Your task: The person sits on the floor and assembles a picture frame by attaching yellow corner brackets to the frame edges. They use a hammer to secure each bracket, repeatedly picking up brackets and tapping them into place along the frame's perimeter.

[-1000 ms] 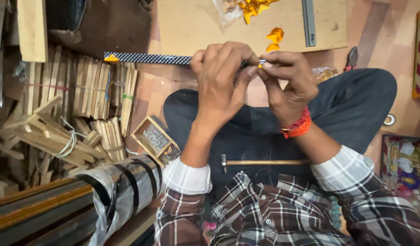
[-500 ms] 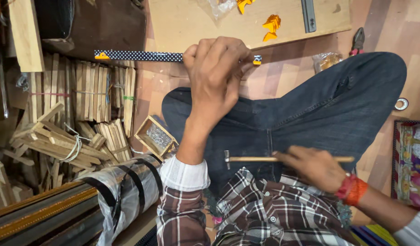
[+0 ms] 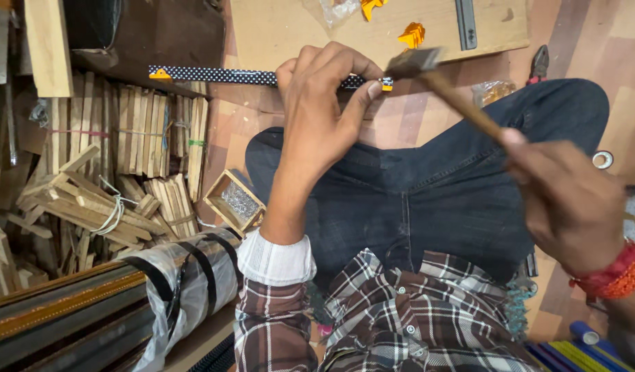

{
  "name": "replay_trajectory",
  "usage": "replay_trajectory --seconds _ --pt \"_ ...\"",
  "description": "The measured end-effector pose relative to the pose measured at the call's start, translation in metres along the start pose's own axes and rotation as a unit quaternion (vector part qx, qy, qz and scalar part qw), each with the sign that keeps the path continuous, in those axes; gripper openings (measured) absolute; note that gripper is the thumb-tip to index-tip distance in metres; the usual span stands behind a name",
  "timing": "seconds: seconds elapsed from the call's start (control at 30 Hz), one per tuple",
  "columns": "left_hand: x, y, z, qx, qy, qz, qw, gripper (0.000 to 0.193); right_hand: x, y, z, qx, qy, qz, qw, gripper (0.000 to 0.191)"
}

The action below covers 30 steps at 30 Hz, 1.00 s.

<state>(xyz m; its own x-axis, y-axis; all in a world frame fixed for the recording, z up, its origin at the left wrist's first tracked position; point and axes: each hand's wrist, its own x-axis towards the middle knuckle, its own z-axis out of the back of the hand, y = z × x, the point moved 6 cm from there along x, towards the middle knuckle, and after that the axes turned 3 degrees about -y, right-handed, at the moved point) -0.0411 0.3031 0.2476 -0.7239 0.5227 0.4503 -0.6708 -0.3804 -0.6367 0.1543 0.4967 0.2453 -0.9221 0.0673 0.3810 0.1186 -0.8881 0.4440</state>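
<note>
The left hand [image 3: 317, 117] pinched a long thin strip [image 3: 214, 74], black with white dots, its fingers [image 3: 362, 96] closed on the strip near its right end, where a small orange tip [image 3: 386, 85] showed. The strip lay almost level, its long axis running left to right, and its far left end, capped by another orange piece [image 3: 159, 73], pointed toward the stacked wooden sticks [image 3: 135, 131]. It sat along the near edge of the wooden board [image 3: 297, 31] on the floor, just above the person's knee in dark jeans [image 3: 434, 186]. The right hand [image 3: 572, 207] was wrapped around the wooden handle of a small hammer [image 3: 448, 89], fingers closed on it; the handle slanted up and to the left, and the blurred metal head hung just beside the strip's right end. A small open wooden box [image 3: 235, 201] rested on the floor by the left forearm.
</note>
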Motion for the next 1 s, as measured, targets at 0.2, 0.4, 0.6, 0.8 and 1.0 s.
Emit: replay_trajectory --seconds 0.2,0.4,0.6,0.8,1.0 --pt "-0.005 0.002 0.0 -0.012 -0.001 0.011 1.0 0.013 -0.001 0.003 0.002 0.041 -0.037 0.0 0.998 0.051" --pt "-0.005 0.004 -0.001 -0.011 0.0 -0.001 1.0 0.016 -0.02 -0.015 -0.009 0.047 -0.031 -0.015 0.998 0.051" --pt "-0.007 0.008 -0.004 0.012 -0.014 -0.022 1.0 0.035 -0.014 -0.012 -0.007 0.036 -0.012 0.008 0.999 0.055" --pt "-0.009 0.013 -0.011 0.008 -0.027 -0.031 0.999 0.049 -0.001 -0.011 -0.002 -0.025 0.004 0.038 0.999 0.047" --pt "-0.008 0.015 -0.011 0.008 -0.026 -0.029 0.999 0.053 -0.004 -0.019 -0.004 -0.032 0.016 0.04 0.999 0.05"
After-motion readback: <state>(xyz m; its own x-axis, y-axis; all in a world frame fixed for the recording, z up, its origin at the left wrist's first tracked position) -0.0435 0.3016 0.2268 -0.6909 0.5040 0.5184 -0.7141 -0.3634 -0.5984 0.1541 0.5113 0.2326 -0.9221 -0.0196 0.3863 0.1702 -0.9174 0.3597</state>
